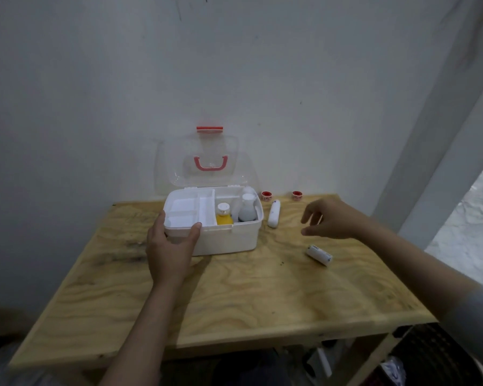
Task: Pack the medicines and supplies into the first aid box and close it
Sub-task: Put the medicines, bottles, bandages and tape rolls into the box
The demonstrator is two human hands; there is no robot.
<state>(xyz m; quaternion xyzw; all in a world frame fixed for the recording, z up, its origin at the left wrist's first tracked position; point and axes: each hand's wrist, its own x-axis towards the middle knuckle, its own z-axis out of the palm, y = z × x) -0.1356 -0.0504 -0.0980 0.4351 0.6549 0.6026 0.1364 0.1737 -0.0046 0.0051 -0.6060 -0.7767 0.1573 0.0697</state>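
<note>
The white first aid box point(234, 238) stands open on the wooden table, its clear lid point(204, 160) with a pink handle tilted back against the wall. Inside it are a white divided tray point(188, 208), a yellow bottle point(224, 217) and a white bottle point(248, 210). My left hand point(170, 246) grips the box's front left corner. My right hand point(332, 218) hovers with fingers apart and nothing in it, above and left of a white roll point(319, 254) lying on the table. A white tube point(273, 217) lies just right of the box. Two red tape rolls point(266, 195) point(297, 195) sit by the wall.
The table point(234, 296) stands against a white wall, with a pale pillar point(435, 151) at the right. Below the table's right side are dark items and a basket point(430, 358).
</note>
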